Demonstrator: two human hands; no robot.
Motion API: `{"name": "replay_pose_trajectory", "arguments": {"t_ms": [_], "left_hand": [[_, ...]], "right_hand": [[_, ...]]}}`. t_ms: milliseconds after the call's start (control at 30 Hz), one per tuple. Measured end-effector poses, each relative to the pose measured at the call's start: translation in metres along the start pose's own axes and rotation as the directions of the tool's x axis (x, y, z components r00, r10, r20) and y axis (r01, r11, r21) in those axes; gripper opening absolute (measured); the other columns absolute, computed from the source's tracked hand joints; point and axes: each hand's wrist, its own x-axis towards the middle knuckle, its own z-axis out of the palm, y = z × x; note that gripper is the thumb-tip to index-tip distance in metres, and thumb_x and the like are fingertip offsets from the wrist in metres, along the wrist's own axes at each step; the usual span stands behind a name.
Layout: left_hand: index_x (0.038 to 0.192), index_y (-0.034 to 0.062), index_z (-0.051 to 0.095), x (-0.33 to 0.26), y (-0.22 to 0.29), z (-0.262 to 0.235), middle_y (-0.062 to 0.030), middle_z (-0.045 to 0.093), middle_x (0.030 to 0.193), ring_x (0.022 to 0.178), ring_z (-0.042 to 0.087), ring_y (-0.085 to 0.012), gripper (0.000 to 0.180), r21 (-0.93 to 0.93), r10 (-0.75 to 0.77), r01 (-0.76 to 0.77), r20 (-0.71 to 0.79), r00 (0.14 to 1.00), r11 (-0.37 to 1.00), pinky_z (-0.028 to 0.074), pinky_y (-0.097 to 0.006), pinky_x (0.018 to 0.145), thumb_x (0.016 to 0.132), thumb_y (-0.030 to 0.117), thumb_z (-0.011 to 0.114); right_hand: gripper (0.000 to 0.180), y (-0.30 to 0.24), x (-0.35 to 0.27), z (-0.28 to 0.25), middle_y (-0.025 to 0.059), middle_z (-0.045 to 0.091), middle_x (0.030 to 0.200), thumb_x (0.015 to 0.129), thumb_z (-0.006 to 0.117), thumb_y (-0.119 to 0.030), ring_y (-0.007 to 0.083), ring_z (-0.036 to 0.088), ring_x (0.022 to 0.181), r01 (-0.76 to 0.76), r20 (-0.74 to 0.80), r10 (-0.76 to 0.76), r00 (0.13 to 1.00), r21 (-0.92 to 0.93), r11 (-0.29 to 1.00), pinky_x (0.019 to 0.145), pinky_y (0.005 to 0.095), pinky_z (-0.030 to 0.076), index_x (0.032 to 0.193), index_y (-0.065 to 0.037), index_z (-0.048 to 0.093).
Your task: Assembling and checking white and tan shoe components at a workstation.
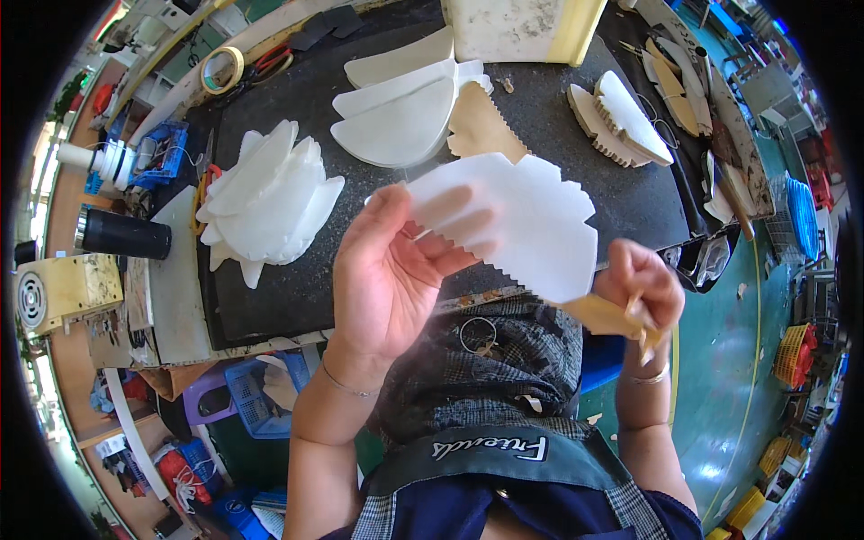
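My left hand (382, 288) holds a thin white cut piece (535, 220) with zigzag and notched edges, its fingers showing through the sheet from behind. Tan paper (598, 317) hangs at the piece's lower right corner, partly behind it. The closed fingers of my right hand (641, 281) grip this paper, which is crumpled at its end. Just beyond the white piece, a tan zigzag-edged piece (486, 124) lies on the dark table mat (270, 306). White half-moon pieces (396, 126) are stacked beside it.
A loose pile of white pieces (270, 202) lies at left, and a small stack of toothed pieces (630, 121) at right. A white block (522, 31) stands at the back. Tape (222, 70), scissors (273, 61) and a black tumbler (126, 232) are on the left; tools line the right edge.
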Motion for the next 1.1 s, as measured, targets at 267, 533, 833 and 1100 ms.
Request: {"name": "replay_pose_trajectory", "arguments": {"t_ms": [267,533,833,1100], "left_hand": [[0.105,0.0109,0.07,-0.034,-0.014,0.021,-0.0053,0.056,0.074,0.065,0.056,-0.0161,0.027,0.773,-0.248,-0.631,0.624,0.741,0.064,0.049,-0.03,0.06,0.078,0.008,0.071],[0.094,0.001,0.067,-0.059,0.036,0.004,-0.0075,0.06,0.071,0.063,0.061,-0.014,0.021,0.93,-0.047,-0.329,0.341,0.939,0.164,0.048,-0.023,0.058,0.075,-0.006,0.065],[0.082,0.0029,0.053,-0.045,0.045,-0.04,0.0033,0.055,0.068,0.06,0.048,0.0001,0.017,0.961,0.453,-0.046,-0.087,0.887,0.273,0.036,-0.016,0.053,0.084,0.002,0.07],[0.1,0.0053,0.07,-0.045,0.051,-0.058,-0.003,0.055,0.069,0.055,0.048,-0.0066,0.023,0.921,0.257,-0.049,0.159,0.953,-0.388,0.038,-0.022,0.052,0.081,-0.006,0.066]], "right_hand": [[0.076,0.015,0.009,0.008,0.0132,0.064,0.11,0.084,0.064,-0.055,0.0194,0.063,0.101,-0.132,0.035,0.127,0.991,0.232,0.964,0.091,0.0343,0.049,0.125,0.008,0.051],[0.026,0.021,0.059,0.057,0.0085,0.064,0.102,0.073,0.075,0.003,0.0146,0.062,0.094,0.131,-0.17,-0.213,0.962,-0.396,0.909,0.084,0.0286,0.049,0.098,0.004,0.068],[0.025,0.069,0.136,0.068,0.0169,0.057,0.115,0.067,0.08,-0.01,0.0338,0.054,0.104,0.338,0.234,-0.559,0.795,-0.937,0.088,0.085,0.0404,0.048,0.068,0.002,0.057],[0.03,0.077,0.128,0.073,0.0179,0.055,0.117,0.066,0.082,-0.016,0.0359,0.05,0.104,0.308,0.356,-0.497,0.791,-0.934,-0.18,0.089,0.0452,0.042,0.072,0.0,0.057]]}}
